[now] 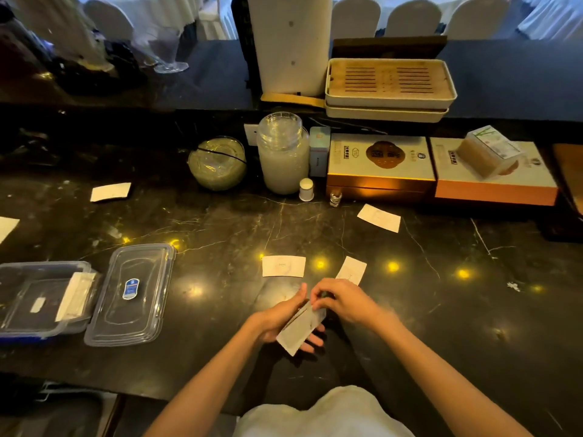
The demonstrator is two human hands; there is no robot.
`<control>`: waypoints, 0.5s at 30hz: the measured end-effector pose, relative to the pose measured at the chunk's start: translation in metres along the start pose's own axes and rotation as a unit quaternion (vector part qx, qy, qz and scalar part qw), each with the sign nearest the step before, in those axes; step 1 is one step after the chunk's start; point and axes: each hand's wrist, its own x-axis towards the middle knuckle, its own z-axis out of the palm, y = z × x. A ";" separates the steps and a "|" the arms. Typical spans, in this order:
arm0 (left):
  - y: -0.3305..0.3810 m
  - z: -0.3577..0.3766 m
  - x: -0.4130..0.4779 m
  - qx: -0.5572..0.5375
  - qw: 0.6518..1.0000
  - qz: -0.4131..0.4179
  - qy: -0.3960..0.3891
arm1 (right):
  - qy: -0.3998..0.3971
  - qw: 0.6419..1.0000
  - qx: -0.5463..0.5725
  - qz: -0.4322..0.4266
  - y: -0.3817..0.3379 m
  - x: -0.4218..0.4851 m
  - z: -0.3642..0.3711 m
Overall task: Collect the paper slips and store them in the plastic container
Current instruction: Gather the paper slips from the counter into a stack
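My left hand (285,320) lies palm-up above the dark marble tabletop (220,222), its fingers (312,340) curled under a small stack of paper slips (299,329) and gripping it from below. My right hand (342,302) meets the stack at its upper end; its fingers (318,294) are closed in a pinch on the top edge of the slips.

Landmark for all positions: the plastic container (19,313), which sits at the left edge of the tabletop with no lid on it. Inside the container, against its right wall, one bundle of slips (75,296) leans at a tilt. A small white label (38,305) shows through its base. Just to the right of the container, touching or nearly touching it, lies its clear lid (132,294), flat, with a blue sticker at its centre.

Loose slips on the tabletop, all relative to the container: one (284,266) well to the right, just beyond my hands; one (351,270) further right, partly covered by my right hand; one (379,217) far right and further back; one (111,192) behind the container; one (7,227) behind it at the left frame edge, cut off.

Far behind the container and to its right stand a glass jar (282,152), boxes (380,167) and stacked trays (389,86).
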 end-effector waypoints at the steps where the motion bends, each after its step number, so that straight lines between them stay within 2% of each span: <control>1: 0.002 -0.001 0.002 -0.027 0.999 0.005 -0.019 | -0.004 1.000 -0.006 -0.008 -0.004 0.007 0.001; 5: 0.002 -0.009 0.005 -0.056 0.997 0.056 -0.018 | 0.022 0.999 0.021 -0.034 -0.001 0.022 0.007; 8: -0.002 -0.018 0.003 -0.156 0.979 0.131 -0.009 | 0.081 0.995 0.061 -0.006 0.012 0.027 -0.001; 10: -0.003 -0.024 0.000 -0.211 0.963 0.165 0.020 | 0.104 0.993 -0.035 0.030 0.026 0.031 -0.015; 11: -0.003 -0.027 -0.002 -0.222 0.958 0.176 0.039 | 0.087 0.989 -0.108 0.054 0.034 0.032 -0.022; 13: -0.004 -0.031 -0.006 -0.223 0.954 0.187 0.077 | 0.011 0.967 -0.232 0.104 0.052 0.030 -0.034; 15: -0.005 -0.036 -0.010 -0.225 0.950 0.186 0.105 | -0.044 0.946 -0.289 0.138 0.070 0.024 -0.038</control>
